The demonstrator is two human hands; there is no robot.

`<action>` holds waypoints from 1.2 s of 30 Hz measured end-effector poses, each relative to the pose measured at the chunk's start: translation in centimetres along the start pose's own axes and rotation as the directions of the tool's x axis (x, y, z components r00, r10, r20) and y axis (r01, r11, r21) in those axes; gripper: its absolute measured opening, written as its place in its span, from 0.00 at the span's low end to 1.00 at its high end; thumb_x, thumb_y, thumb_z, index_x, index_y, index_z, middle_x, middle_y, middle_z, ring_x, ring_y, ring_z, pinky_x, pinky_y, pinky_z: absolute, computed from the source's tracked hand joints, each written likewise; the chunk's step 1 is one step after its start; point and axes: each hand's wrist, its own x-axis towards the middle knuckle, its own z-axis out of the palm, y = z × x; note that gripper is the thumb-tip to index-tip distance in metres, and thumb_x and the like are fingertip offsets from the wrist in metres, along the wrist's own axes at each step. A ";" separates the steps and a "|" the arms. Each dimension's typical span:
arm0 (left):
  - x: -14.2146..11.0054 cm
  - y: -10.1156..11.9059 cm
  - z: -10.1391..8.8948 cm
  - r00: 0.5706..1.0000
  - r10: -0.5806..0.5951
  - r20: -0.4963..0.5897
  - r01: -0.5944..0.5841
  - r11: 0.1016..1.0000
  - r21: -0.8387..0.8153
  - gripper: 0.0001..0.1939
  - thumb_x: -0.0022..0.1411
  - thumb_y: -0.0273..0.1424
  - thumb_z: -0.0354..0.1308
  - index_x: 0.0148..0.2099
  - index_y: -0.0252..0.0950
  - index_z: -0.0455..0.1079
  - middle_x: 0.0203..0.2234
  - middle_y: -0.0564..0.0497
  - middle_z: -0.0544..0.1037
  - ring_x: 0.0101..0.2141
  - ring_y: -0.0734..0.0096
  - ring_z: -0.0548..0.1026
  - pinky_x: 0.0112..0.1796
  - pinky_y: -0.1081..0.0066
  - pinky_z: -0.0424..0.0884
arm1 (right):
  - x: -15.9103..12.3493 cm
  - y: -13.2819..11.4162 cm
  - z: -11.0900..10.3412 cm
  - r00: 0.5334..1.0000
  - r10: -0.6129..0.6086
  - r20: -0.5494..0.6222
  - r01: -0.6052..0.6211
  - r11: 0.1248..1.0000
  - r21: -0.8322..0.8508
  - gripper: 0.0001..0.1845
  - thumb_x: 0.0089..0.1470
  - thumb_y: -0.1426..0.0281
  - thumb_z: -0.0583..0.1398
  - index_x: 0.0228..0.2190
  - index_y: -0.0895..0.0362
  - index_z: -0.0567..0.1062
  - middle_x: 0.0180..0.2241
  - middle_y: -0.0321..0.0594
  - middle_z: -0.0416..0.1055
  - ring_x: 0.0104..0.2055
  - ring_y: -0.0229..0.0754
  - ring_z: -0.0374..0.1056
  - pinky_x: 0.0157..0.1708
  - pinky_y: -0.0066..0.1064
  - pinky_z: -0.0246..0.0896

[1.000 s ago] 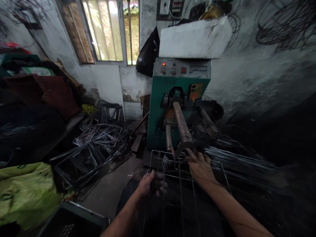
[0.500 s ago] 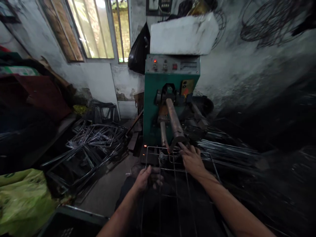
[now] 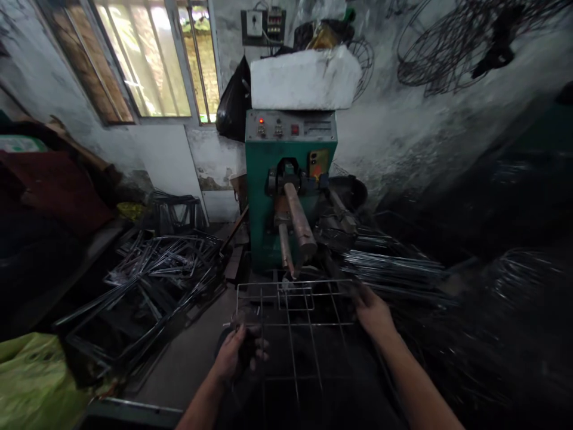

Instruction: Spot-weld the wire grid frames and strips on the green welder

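Observation:
A wire grid rack (image 3: 290, 325) lies below the green welding machine (image 3: 292, 155), its far edge near the lower copper-coloured rod (image 3: 285, 245). A small rectangular wire loop (image 3: 295, 309) shows at its far end. My left hand (image 3: 237, 352) is closed around the rack's left side, thumb on top and fingers curled below. On the right, my right hand (image 3: 373, 313) grips the far right corner, its fingertips dim and partly hidden. Above the rack, the thick upper rod (image 3: 299, 221) juts out toward me, apart from both hands. The rack's near end fades into shadow.
Bent wire frames (image 3: 165, 263) are heaped on the floor at left. Straight wire rods (image 3: 389, 269) lie right of the machine. A yellow-green sack (image 3: 36, 376) and a dark crate (image 3: 129, 412) stand at lower left. A white foam block (image 3: 304, 80) tops the machine.
My right hand has moved from beside the upper rod's end to the rack's right corner. The rack sits lower and clear of the rod tip. The view has shifted somewhat.

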 end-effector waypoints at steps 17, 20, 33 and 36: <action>1.2 0.8 -1.5 0.994 0.094 -0.056 -0.097 0.994 -0.045 0.34 0.48 0.56 0.65 0.43 0.29 0.73 0.32 0.35 0.82 0.26 0.58 0.80 0.19 0.75 0.64 | 3.0 -0.9 4.6 0.960 -0.278 0.025 0.275 0.924 -0.268 0.25 0.61 0.66 0.46 0.53 0.62 0.71 0.48 0.52 0.75 0.50 0.52 0.71 0.50 0.44 0.67; 1.1 0.5 -1.5 0.994 0.105 -0.038 -0.107 0.993 -0.041 0.33 0.51 0.56 0.63 0.44 0.29 0.72 0.33 0.35 0.82 0.27 0.58 0.80 0.18 0.76 0.62 | 2.3 -1.1 4.8 0.921 -0.390 -0.009 0.358 0.854 -0.378 0.26 0.58 0.70 0.48 0.55 0.66 0.67 0.52 0.58 0.71 0.54 0.55 0.68 0.53 0.48 0.64; 0.7 0.9 -1.2 0.992 0.089 -0.091 -0.093 0.995 -0.047 0.30 0.52 0.54 0.63 0.41 0.30 0.73 0.31 0.36 0.82 0.26 0.57 0.80 0.17 0.76 0.62 | 2.0 -2.5 4.3 0.988 -0.150 0.025 0.152 0.979 -0.138 0.26 0.56 0.70 0.48 0.53 0.57 0.72 0.44 0.46 0.77 0.48 0.50 0.72 0.49 0.41 0.68; 0.1 1.7 -1.1 0.995 0.042 -0.093 -0.045 0.999 -0.031 0.29 0.54 0.51 0.63 0.43 0.29 0.74 0.31 0.37 0.82 0.27 0.57 0.80 0.20 0.74 0.65 | 1.4 -4.0 4.1 0.989 -0.145 0.036 0.149 0.976 -0.158 0.26 0.54 0.73 0.49 0.52 0.56 0.73 0.44 0.44 0.77 0.48 0.50 0.72 0.50 0.40 0.67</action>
